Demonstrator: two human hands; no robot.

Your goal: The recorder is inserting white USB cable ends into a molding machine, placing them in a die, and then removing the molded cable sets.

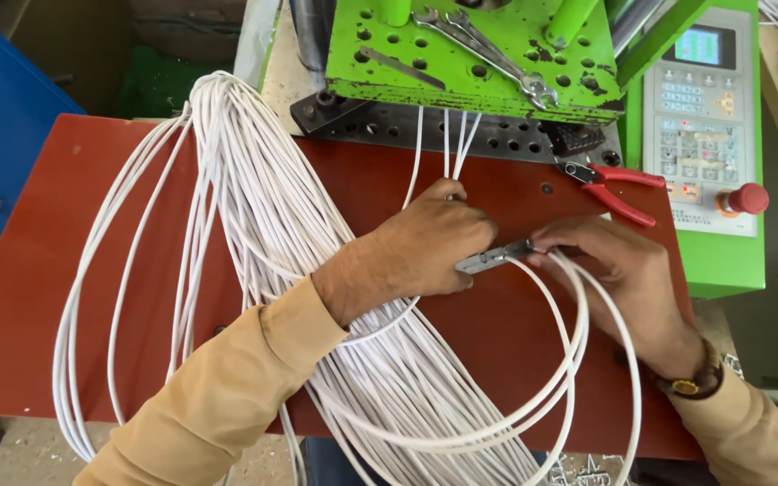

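My left hand (429, 243) rests on the red-brown table (38, 297) over a big bundle of white cables (254, 207), its fingers pinching thin white wires (447, 148) that run up into the green machine (474, 54). A small metal tool or connector (488, 259) sits between both hands. My right hand (619, 270) grips its right end along with a few looped white cables (578, 351). Both sleeves are tan, and a watch is on the right wrist.
Red-handled pliers (614, 189) lie on the table at the back right. Two wrenches (488, 49) lie on the green machine's top. A control panel (700, 117) with a red round button (749, 198) stands at right. A blue cabinet (2, 126) is at left.
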